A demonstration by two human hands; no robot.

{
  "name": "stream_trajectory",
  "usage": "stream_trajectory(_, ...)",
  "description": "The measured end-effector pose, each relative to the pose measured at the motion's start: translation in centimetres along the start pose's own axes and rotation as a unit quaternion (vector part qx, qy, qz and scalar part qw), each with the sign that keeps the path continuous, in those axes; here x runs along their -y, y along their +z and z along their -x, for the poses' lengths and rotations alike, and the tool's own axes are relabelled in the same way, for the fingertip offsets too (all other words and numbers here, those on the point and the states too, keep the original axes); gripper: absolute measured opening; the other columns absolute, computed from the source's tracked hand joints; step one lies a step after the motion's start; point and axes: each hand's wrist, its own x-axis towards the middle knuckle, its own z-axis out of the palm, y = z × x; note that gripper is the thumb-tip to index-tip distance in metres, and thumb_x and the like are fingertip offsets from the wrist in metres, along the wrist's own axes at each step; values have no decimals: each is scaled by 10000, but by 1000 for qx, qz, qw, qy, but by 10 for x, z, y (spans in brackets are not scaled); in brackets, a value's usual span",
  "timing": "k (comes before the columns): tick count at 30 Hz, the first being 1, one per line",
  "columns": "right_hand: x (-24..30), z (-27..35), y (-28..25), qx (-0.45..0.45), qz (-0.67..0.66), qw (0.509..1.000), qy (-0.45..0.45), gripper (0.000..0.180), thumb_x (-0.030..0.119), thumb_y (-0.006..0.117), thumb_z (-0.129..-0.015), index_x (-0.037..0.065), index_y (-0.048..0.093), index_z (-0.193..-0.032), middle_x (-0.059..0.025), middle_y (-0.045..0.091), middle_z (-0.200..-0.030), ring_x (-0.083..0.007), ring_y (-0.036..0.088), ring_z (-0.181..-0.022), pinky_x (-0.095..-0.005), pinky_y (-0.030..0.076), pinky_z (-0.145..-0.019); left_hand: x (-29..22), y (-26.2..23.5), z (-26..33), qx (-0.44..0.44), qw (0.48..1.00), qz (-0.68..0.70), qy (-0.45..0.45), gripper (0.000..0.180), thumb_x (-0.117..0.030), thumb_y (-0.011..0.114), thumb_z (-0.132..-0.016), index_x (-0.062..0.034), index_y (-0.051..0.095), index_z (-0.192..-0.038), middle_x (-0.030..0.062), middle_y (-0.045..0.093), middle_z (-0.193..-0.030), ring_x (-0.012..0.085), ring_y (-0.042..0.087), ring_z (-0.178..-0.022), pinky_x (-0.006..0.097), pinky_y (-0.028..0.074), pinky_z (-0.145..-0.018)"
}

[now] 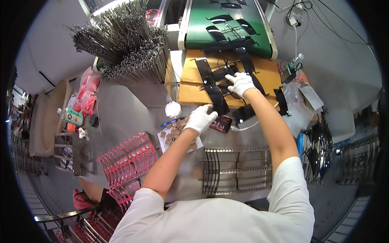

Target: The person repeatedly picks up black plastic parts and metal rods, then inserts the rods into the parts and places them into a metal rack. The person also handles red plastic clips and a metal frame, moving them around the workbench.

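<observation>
"So, what do the hands grip?"

"I cannot tell; left hand [202, 118] half-curled by the yellow board's [189, 75] near edge, right hand [242, 83] above it, among dark lenses [204, 71]."

"Handling?"

"Probably light, stiff, scratchable; take edges."

From here I'm seeing glossy black curved panels [203, 72], thin and strip-like, lying loosely clustered on a brown cardboard sheet [189, 75], overlapping, pointing different ways, thin dark stems showing among them. One panel [219, 102] is slanting toward the left hand [202, 118], its lower end sitting by the gloved fingertips; contact unclear. Middle pieces are lying around the right hand [242, 83], partly hidden. One panel [281, 102] is sitting at the cardboard's right edge. More are lying on the green belt [198, 14], catching white glare.
</observation>
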Motion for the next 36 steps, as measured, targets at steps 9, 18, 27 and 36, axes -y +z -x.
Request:
stream_trajectory(9, -8, -48, -11, 144, 20, 989, -28, 758, 410, 965, -608, 144, 669, -1253, -129, 689, -1249, -318, 648, -1188, -474, 508, -995, 39, 52, -109, -91, 969, 130, -190, 568, -297, 757, -850, 33, 583, -1278, 202, 712, -1120, 260, 720, -915, 370, 568, -865)
stream_trajectory(18, -22, -29, -40, 166, -47, 981, -87, 763, 292, 977, -588, 16, 683, -1236, -214, 717, -1167, -350, 694, -1084, -392, 556, -951, 4, 35, -98, 81, 813, 481, -317, 267, -321, 679, -992, -158, 560, -817, -47, 480, -618, 75, 375, -445, 268, 269, -390)
stream_trajectory(27, -5, 44, -89, 55, -83, 987, -129, 708, 337, 959, -591, 46, 656, -1162, -223, 629, -1182, -384, 619, -1136, -420, 509, -984, -4, 22, -24, -8, 828, 521, -208, 226, -299, 667, -990, -158, 577, -838, -21, 547, -638, 109, 444, -454, 265, 320, -400)
stream_trajectory(36, -13, 229, -146, -153, -154, 974, 61, 683, 355, 896, -636, 20, 615, -1161, -201, 602, -1120, -366, 618, -1102, -424, 504, -975, 33, 29, -22, -18, 867, 494, -61, 212, -236, 606, -1013, -59, 591, -1129, 124, 682, -1022, 237, 700, -834, 327, 594, -684)
